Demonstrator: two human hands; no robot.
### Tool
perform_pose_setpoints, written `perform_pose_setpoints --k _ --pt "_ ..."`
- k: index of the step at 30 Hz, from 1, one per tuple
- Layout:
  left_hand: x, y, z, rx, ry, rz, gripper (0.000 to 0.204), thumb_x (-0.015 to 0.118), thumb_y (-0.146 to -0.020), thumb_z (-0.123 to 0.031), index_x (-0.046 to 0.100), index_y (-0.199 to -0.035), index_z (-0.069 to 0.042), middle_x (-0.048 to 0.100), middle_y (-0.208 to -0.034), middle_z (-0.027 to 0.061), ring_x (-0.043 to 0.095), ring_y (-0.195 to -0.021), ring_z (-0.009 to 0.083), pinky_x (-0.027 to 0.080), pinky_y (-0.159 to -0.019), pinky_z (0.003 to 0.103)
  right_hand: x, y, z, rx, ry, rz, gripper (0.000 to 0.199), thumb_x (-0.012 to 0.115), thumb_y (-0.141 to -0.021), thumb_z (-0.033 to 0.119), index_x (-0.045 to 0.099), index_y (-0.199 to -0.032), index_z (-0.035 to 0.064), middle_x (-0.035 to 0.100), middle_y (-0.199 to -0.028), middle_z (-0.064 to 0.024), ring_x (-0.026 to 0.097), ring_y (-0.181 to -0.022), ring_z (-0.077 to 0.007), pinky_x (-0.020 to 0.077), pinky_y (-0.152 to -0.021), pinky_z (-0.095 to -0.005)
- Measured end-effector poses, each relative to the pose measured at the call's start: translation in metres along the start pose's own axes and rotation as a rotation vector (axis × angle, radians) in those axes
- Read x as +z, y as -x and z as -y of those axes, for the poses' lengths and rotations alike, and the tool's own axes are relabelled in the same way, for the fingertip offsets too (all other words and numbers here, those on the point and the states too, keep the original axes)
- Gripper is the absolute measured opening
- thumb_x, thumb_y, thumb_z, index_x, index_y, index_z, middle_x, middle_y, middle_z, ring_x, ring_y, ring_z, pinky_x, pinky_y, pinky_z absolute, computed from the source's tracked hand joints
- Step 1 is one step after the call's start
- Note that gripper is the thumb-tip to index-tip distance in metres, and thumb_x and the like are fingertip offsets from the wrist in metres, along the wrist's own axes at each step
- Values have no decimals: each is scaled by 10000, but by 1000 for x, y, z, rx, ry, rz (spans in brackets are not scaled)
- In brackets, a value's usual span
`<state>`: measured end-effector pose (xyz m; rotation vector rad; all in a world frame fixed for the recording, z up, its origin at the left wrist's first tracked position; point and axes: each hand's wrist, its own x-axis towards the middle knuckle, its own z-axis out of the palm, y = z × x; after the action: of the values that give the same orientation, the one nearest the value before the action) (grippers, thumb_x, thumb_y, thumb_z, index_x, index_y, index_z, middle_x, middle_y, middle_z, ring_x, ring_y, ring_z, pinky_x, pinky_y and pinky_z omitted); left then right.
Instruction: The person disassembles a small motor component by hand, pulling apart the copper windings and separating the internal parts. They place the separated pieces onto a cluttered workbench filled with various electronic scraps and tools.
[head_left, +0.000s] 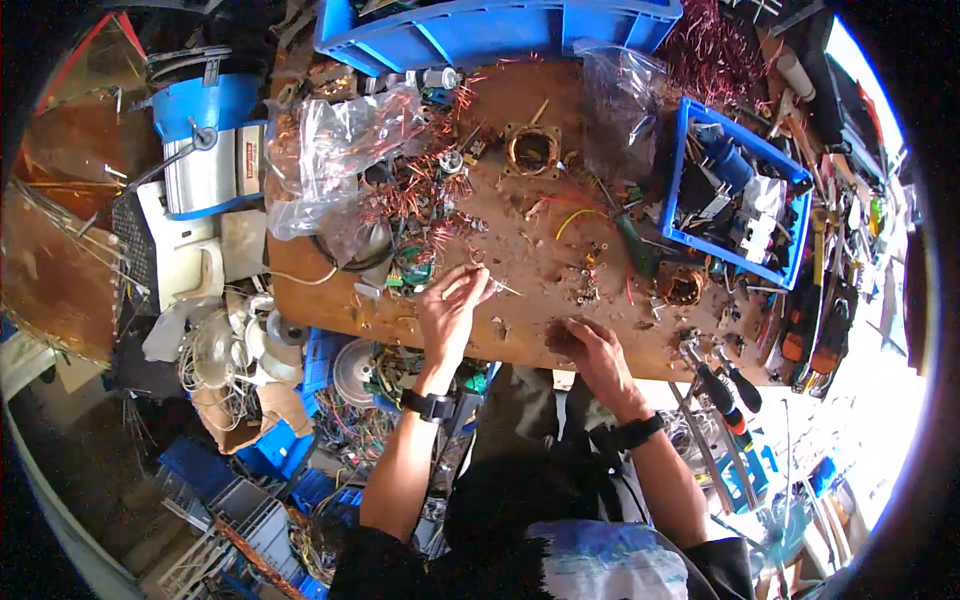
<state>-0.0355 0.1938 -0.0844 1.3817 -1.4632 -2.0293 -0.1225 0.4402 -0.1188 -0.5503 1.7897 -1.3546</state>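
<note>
Over the front part of the brown worktable [400, 318], my left hand [450, 312] is closed in a pinch. A thin, pale, wire-like piece [509, 288] sticks out from its fingertips to the right; its exact kind is too small to tell. My right hand [603, 368] is near the table's front edge, its fingers apart and partly in shadow, with nothing seen in them. A green circuit board [410, 268] among scrap is just beyond my left hand. Small metal parts [590, 280] are scattered beyond my right hand, beside a copper-wound motor stator [682, 285].
A blue crate [672, 180] of parts stands at right, with a green-handled tool [632, 240] beside it. Clear plastic bags [345, 150] and reddish copper wire scraps [440, 170] cover the left. Another wound stator [532, 150] lies farther back. Pliers [715, 385] rest at the front right.
</note>
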Motion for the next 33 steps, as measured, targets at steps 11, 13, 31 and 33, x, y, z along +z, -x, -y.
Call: perform_pose_setpoints --k 11,13,31,33 --pt "-12 33 -60 -150 161 16 225 774 -987 -83 749 -1180 32 772 -1039 101 754 -888 189 668 -866 355 30 -42 82 184 -310 -2 238 614 -1082 73 666 -1264 -70 751 -1140 -157 753 -1062 -265 632 -933 -360" --pt "-16 38 -63 -119 218 1 204 776 -987 -79 759 -1162 24 775 -1027 87 744 -879 164 648 -844 317 33 -41 84 -87 142 2 262 633 -1084 106 662 -1268 -79 759 -1148 -153 753 -1055 -250 626 -945 -361" --pt "-29 69 -39 567 -922 201 297 815 -843 -129 768 -1127 -56 762 -1072 117 692 -981 353 581 -877 437 81 -32 85 46 265 16 386 612 -997 16 620 -1382 -13 699 -1259 -243 693 -1144 -384 566 -987 -419" --pt "-28 72 -40 573 -838 167 288 806 -856 -150 770 -1126 -58 773 -1054 127 699 -963 351 583 -862 438 85 -34 86 -18 403 -36 397 646 -927 -75 657 -1318 -7 725 -1169 -186 713 -1049 -281 571 -922 -377"
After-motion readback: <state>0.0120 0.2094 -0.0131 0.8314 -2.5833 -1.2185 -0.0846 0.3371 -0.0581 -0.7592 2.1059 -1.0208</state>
